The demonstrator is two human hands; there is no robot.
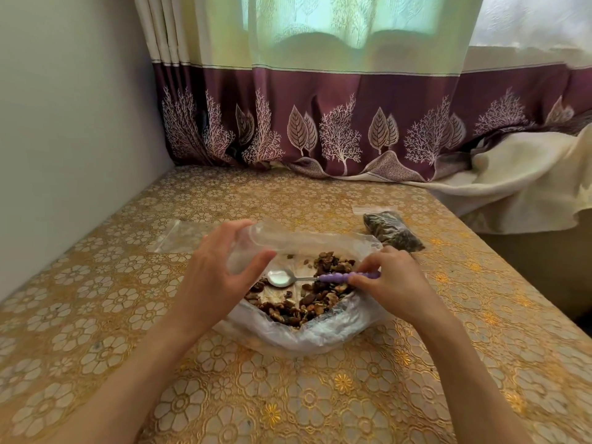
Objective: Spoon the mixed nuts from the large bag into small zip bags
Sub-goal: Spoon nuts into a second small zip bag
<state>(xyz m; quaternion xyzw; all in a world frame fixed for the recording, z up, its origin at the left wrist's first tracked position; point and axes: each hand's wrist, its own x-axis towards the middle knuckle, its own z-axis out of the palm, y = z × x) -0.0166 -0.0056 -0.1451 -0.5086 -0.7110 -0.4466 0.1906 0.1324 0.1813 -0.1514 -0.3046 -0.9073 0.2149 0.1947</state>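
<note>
Two hands busy: left hand [221, 267] gripped empty zip bag [253, 248]; right hand [389, 277] pinched spoon [307, 278], bowl pointing leftward at it, over nuts [320, 299].

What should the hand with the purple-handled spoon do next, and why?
Probably dip the purple-handled metal spoon into the mixed nuts and scoop: its bowl looks empty, while the left hand holds a small clear zip bag beside it, also seemingly empty.
</note>
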